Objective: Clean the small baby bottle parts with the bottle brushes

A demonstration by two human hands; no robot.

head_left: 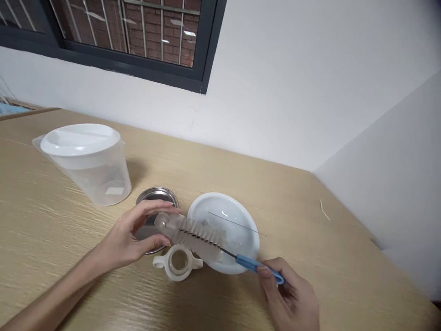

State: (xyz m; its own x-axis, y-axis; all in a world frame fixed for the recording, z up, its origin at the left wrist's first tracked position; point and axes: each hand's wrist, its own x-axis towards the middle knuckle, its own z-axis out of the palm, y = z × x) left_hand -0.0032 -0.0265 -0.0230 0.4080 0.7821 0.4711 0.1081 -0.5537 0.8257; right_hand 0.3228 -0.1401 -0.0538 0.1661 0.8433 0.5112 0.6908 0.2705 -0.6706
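Note:
My right hand (291, 294) grips the blue looped handle of a bottle brush (246, 263). The brush's twisted wire and pale bristles reach left over a white oval dish (241, 220). At the bristle tip is a small translucent nipple-like piece (168, 224), held between the thumb and fingers of my left hand (131, 236). Just below it stands a two-handled bottle part (178, 263) with a round opening. A thin wire (237, 224) lies across the dish and past its rim. Behind my left hand is a round metal bowl (158, 193), partly hidden.
A translucent pitcher with a white lid (81, 140) stands at the left on the wooden table (165, 158). A short pale strip (324, 210) lies at the right. A white wall and a barred window are behind the table.

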